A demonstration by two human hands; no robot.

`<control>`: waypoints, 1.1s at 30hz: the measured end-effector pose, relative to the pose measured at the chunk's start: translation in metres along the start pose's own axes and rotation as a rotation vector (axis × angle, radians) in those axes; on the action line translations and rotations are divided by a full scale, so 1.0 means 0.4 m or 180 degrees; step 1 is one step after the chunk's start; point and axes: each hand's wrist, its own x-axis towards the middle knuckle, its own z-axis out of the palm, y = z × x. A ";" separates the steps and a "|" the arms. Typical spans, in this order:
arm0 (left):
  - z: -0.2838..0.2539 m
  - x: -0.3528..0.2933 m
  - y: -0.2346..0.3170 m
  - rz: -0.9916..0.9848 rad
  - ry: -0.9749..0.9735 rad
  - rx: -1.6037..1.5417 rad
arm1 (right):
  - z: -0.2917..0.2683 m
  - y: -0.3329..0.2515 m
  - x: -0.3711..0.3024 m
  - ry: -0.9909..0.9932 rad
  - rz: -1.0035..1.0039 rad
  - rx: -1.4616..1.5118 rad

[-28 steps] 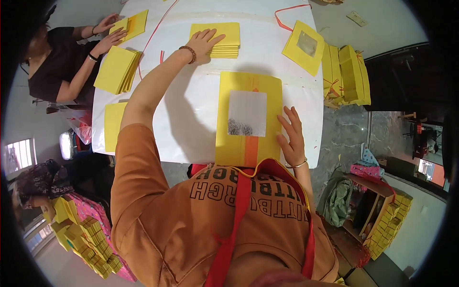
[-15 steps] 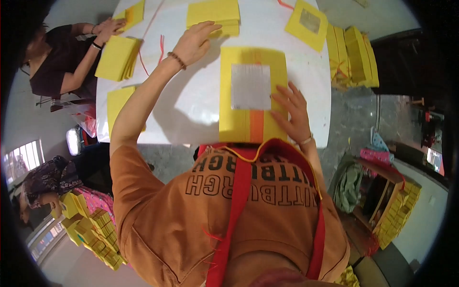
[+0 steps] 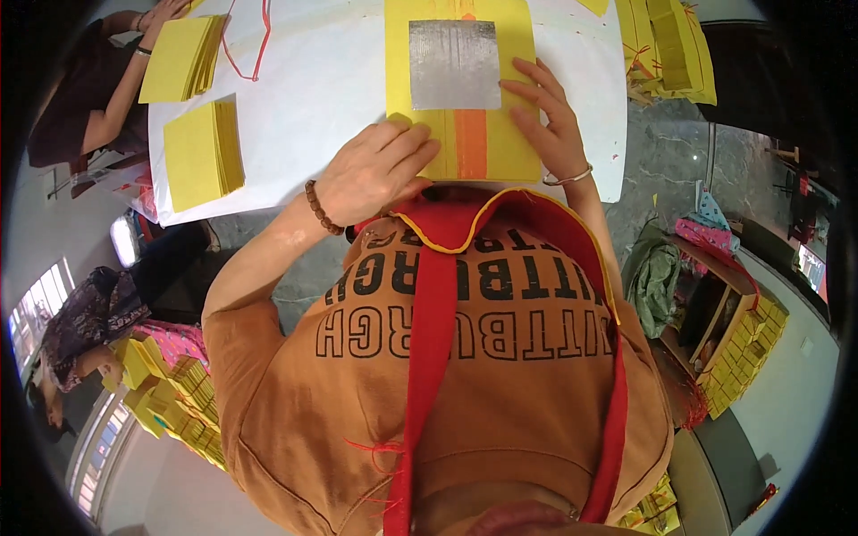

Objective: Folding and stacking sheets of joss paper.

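A yellow paper sheet [image 3: 514,134] with a silver foil square [image 3: 454,64] and an orange stripe [image 3: 470,143] lies on the white table [image 3: 313,98] right in front of me. My left hand [image 3: 371,170] rests fingers-down on the sheet's near left corner; a brown bead bracelet circles its wrist. My right hand [image 3: 545,116] lies flat with spread fingers on the sheet's right side, beside the foil, a thin bangle on its wrist. Neither hand grips anything.
A stack of yellow sheets [image 3: 204,154] sits at the table's left edge. Another person's hands [image 3: 161,13] work a second yellow stack [image 3: 183,58] at the far left, near a red string [image 3: 255,49]. Bundled yellow packs [image 3: 675,49] stand at right; more stacks [image 3: 170,393] lower left.
My left hand has come back from the far yellow stack to the near left corner of the sheet. The view has dipped closer to the table; my right hand stays on the sheet.
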 end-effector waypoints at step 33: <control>-0.018 0.013 -0.022 -0.1047 -0.0202 -0.1826 | 0.009 0.012 -0.005 0.0095 0.0261 0.0879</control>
